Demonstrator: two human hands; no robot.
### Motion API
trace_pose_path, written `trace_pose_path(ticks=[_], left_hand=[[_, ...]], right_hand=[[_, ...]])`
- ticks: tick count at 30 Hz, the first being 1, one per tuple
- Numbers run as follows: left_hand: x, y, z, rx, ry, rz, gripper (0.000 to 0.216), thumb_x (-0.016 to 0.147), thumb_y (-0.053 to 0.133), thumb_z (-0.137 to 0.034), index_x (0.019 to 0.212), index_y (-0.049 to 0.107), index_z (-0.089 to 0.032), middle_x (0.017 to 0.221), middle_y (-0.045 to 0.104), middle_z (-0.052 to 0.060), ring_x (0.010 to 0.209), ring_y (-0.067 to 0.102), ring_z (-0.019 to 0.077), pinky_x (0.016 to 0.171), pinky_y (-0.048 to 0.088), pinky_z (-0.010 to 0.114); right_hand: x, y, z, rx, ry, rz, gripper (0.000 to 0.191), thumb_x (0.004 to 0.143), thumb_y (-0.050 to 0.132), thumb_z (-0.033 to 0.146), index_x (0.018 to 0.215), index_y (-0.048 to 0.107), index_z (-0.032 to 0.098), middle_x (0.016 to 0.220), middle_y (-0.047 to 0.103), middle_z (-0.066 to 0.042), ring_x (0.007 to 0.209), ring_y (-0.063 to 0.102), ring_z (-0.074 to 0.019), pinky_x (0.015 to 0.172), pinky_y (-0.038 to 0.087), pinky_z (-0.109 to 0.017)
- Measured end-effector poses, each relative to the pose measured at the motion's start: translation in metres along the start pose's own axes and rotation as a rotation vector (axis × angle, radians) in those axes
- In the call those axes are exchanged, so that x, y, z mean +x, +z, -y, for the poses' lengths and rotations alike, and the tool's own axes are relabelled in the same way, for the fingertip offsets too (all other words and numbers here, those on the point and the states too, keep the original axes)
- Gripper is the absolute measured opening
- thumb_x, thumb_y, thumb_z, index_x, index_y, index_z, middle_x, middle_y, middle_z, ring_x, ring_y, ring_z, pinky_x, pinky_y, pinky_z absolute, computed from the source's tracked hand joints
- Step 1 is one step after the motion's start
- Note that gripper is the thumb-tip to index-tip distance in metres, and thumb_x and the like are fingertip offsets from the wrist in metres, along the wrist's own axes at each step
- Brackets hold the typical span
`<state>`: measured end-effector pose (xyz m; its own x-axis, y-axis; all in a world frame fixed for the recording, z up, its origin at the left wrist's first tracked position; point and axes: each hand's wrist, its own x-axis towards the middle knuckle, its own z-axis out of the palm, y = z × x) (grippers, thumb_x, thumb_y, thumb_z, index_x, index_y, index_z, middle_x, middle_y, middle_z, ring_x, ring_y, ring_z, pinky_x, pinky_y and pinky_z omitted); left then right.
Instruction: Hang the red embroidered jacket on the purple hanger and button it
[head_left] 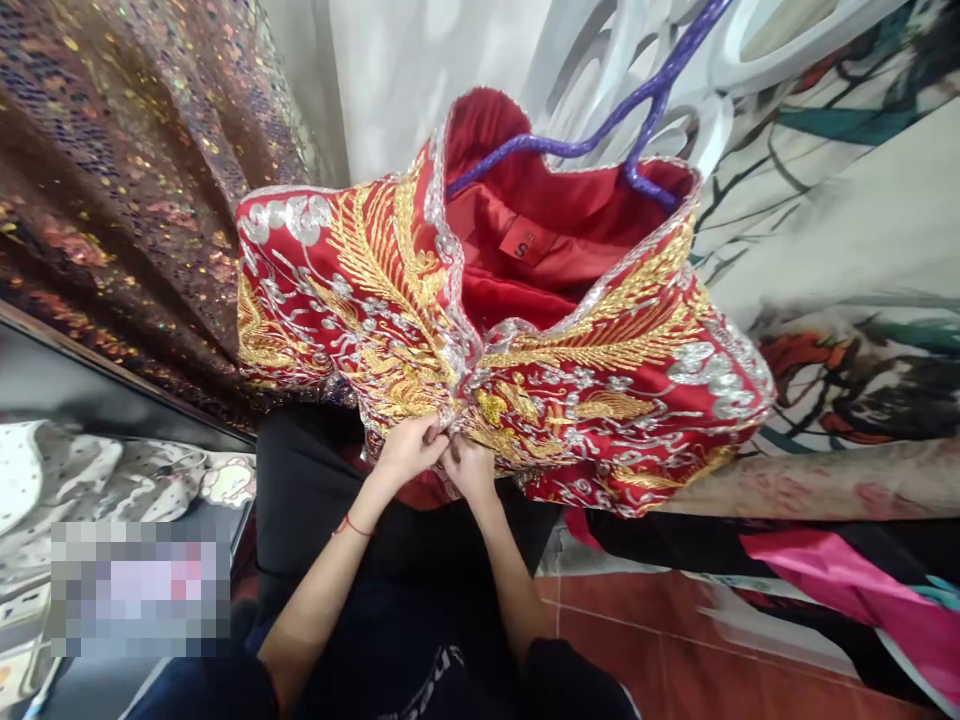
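Observation:
A red jacket (pixel 645 375) with gold and silver embroidery hangs in front of me on a purple hanger (pixel 559 146). Its collar gapes wide, showing red lining and a size label (pixel 525 240) marked S. Both hands are at the front edges, just below the collar. My left hand (pixel 409 448) pinches the left edge of the front opening, fingers curled. Close beside it, nearly touching, my right hand (pixel 471 465) is closed on the right edge. Whatever fastener may lie between the fingertips is hidden. A thin red cord circles my left wrist.
Sequined brown fabric (pixel 142 180) hangs at the left. Below it, a dark surface carries a spotted cloth (pixel 97 480) and a blurred-out item. White openwork (pixel 712 110) stands behind the hanger. Pink and black fabric (pixel 847 575) lies at the right, over red floor tiles (pixel 622 620).

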<state>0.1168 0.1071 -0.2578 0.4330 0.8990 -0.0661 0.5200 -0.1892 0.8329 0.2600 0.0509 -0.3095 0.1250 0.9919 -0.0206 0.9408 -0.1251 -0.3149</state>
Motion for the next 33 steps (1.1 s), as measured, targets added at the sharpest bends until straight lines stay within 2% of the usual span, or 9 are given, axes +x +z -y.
trace_pose_path(ticks=[4, 9, 12, 15, 19, 23, 28, 30, 33], left_hand=[[0.021, -0.001, 0.001, -0.039, 0.012, -0.026, 0.024, 0.079, 0.057, -0.024, 0.064, 0.038, -0.022, 0.057, 0.040, -0.005, 0.055, 0.036, 0.0138, 0.062, 0.024, 0.028], [0.027, 0.003, 0.036, -0.207, -0.054, -0.025, 0.012, 0.074, 0.061, -0.022, 0.069, 0.050, -0.022, 0.063, 0.050, -0.006, 0.059, 0.041, 0.0125, 0.065, 0.029, 0.026], [0.014, 0.014, 0.063, -0.375, -0.153, -0.019, 0.017, 0.069, 0.067, -0.024, 0.064, 0.051, -0.020, 0.061, 0.050, -0.007, 0.058, 0.041, 0.0104, 0.063, 0.030, 0.024], [-0.003, 0.029, 0.087, -0.580, -0.336, -0.099, 0.024, 0.070, 0.070, -0.031, 0.064, 0.049, -0.020, 0.060, 0.050, -0.006, 0.060, 0.046, 0.0103, 0.064, 0.036, 0.023], [-0.016, 0.040, 0.111, -0.869, -0.603, -0.208, 0.026, 0.075, 0.067, -0.041, 0.075, 0.054, -0.020, 0.077, 0.066, 0.005, 0.075, 0.066, 0.0171, 0.072, 0.051, 0.028], [-0.013, 0.041, 0.127, -1.091, -0.737, -0.323, 0.025, 0.082, 0.066, -0.043, 0.080, 0.056, -0.020, 0.089, 0.071, 0.008, 0.089, 0.072, 0.0178, 0.083, 0.055, 0.029], [-0.011, 0.044, 0.130, -1.236, -0.782, -0.375, 0.012, 0.082, 0.073, -0.023, 0.088, 0.064, -0.018, 0.087, 0.074, 0.005, 0.083, 0.071, 0.0121, 0.079, 0.055, 0.021], [-0.013, 0.046, 0.127, -1.278, -0.767, -0.342, 0.015, 0.080, 0.075, -0.015, 0.093, 0.069, -0.017, 0.090, 0.076, 0.004, 0.080, 0.071, 0.0109, 0.077, 0.055, 0.019], [-0.018, 0.048, 0.121, -1.327, -0.742, -0.241, 0.022, 0.076, 0.079, -0.009, 0.096, 0.074, -0.014, 0.094, 0.079, 0.006, 0.080, 0.073, 0.0129, 0.078, 0.058, 0.021]], right_hand=[[0.015, 0.008, 0.003, 0.080, -0.083, 0.043, 0.019, 0.093, 0.060, 0.027, 0.100, 0.075, 0.018, 0.089, 0.078, -0.006, 0.079, 0.070, -0.0150, 0.070, 0.043, -0.020], [0.033, 0.015, -0.001, 0.164, -0.038, 0.040, 0.020, 0.097, 0.053, 0.024, 0.094, 0.071, 0.017, 0.089, 0.076, -0.007, 0.076, 0.067, -0.0142, 0.067, 0.039, -0.020], [0.022, 0.022, -0.002, 0.294, -0.018, 0.055, 0.025, 0.099, 0.048, 0.028, 0.089, 0.068, 0.018, 0.087, 0.074, -0.006, 0.076, 0.066, -0.0131, 0.069, 0.039, -0.019], [-0.003, 0.035, -0.003, 0.497, 0.019, 0.117, 0.026, 0.096, 0.051, 0.032, 0.078, 0.064, 0.019, 0.079, 0.071, -0.003, 0.073, 0.065, -0.0124, 0.071, 0.040, -0.019], [-0.032, 0.062, -0.002, 0.873, 0.190, 0.239, 0.024, 0.087, 0.059, 0.044, 0.077, 0.058, 0.021, 0.064, 0.066, 0.002, 0.058, 0.063, -0.0133, 0.062, 0.045, -0.021], [-0.035, 0.084, 0.001, 1.286, 0.457, 0.245, 0.035, 0.078, 0.067, 0.053, 0.091, 0.055, 0.022, 0.079, 0.072, -0.002, 0.070, 0.073, -0.0182, 0.061, 0.052, -0.026], [-0.024, 0.091, 0.001, 1.673, 0.715, 0.128, 0.023, 0.083, 0.066, 0.043, 0.081, 0.054, 0.023, 0.092, 0.073, -0.007, 0.100, 0.074, -0.0209, 0.079, 0.059, -0.030], [-0.023, 0.092, 0.003, 1.771, 0.794, 0.073, 0.017, 0.084, 0.066, 0.036, 0.081, 0.056, 0.023, 0.093, 0.072, -0.005, 0.101, 0.073, -0.0180, 0.078, 0.059, -0.027], [-0.025, 0.095, 0.011, 1.869, 0.885, 0.040, 0.009, 0.085, 0.068, 0.028, 0.083, 0.060, 0.023, 0.084, 0.070, -0.001, 0.085, 0.073, -0.0129, 0.069, 0.057, -0.021]])
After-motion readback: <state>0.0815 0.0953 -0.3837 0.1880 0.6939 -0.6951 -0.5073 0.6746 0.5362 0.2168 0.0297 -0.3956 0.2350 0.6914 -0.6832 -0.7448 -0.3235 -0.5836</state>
